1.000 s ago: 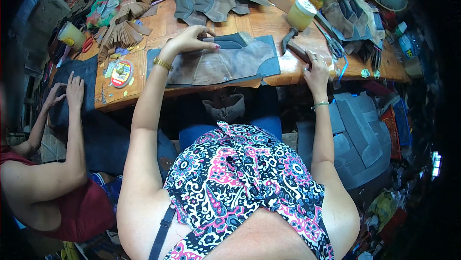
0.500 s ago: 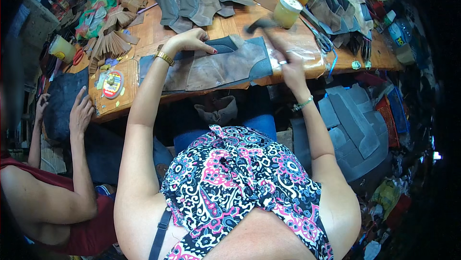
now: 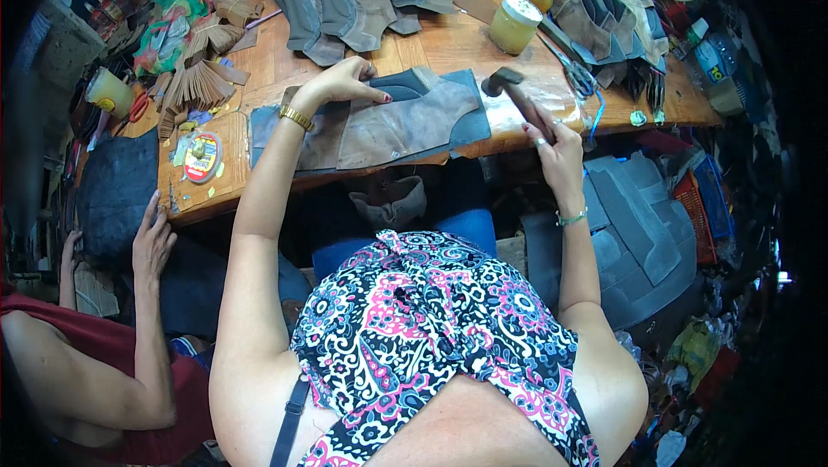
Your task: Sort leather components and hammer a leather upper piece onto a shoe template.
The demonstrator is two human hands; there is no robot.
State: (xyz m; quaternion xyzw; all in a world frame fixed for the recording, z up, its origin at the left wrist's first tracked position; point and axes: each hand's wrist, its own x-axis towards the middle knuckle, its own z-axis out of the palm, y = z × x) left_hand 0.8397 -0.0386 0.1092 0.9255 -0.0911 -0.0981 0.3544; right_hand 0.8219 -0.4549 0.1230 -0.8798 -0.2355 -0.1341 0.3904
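Note:
My right hand grips a hammer by its handle. The dark hammer head is raised just off the right end of a brown leather piece at the table's near edge. This leather has dark grey lining showing along its upper edge and right end. On its upper left part rests my left hand, thumb stretched over the leather and apart from the fingers, which are partly hidden. A clear sheet lies to the right of the leather.
The wooden table bears leather pieces at the back, a glue jar, scissors and a round tin. A co-worker's hand is at left, near a black sheet. Grey panels lie below right.
My right hand has drawn the hammer right and toward me. The leather and my left hand have shifted slightly right. The co-worker's hands have come down off the black sheet.

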